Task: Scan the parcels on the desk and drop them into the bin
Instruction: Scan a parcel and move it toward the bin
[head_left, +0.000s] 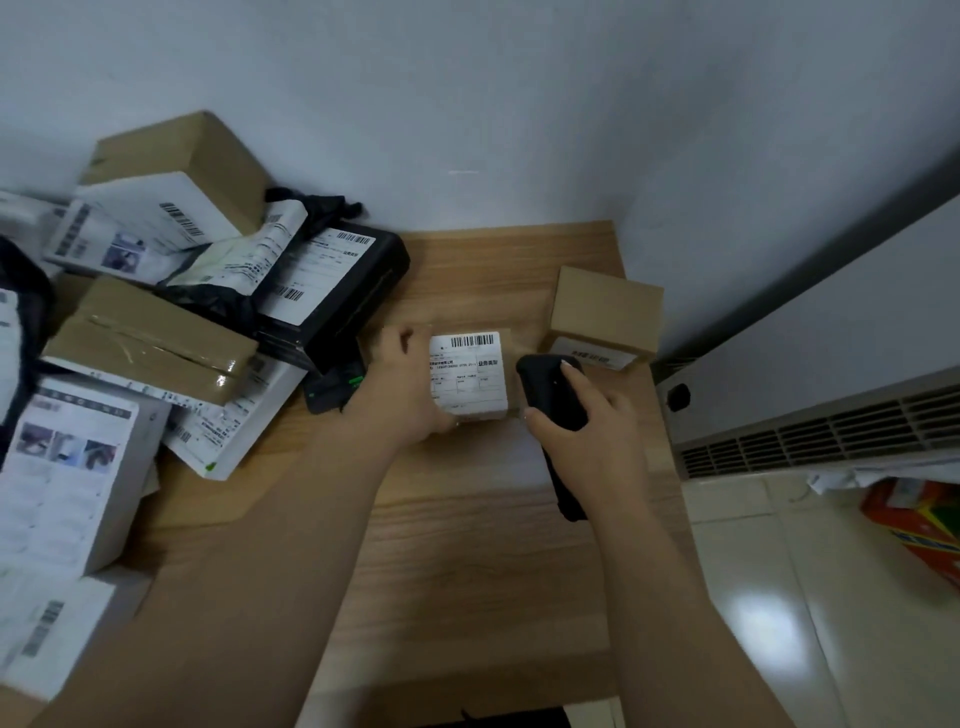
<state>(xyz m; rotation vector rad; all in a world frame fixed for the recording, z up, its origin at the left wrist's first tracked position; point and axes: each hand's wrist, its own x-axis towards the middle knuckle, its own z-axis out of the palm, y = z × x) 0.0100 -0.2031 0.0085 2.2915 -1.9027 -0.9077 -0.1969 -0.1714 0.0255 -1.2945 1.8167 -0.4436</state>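
A small cardboard parcel (475, 376) with a white barcode label facing up sits at the middle of the wooden desk (467, 545). My left hand (402, 384) grips its left side. My right hand (587, 423) holds a black handheld scanner (553, 389), whose head is just right of the parcel's label. A second small brown box (605, 312) stands behind the scanner near the wall. The bin is not in view.
A heap of parcels (156, 312), brown boxes, white boxes and black mailers, covers the desk's left half. A black device (332, 389) lies by the heap. Right of the desk are a vented radiator cover (810, 431), tiled floor and a red-orange box (919, 519).
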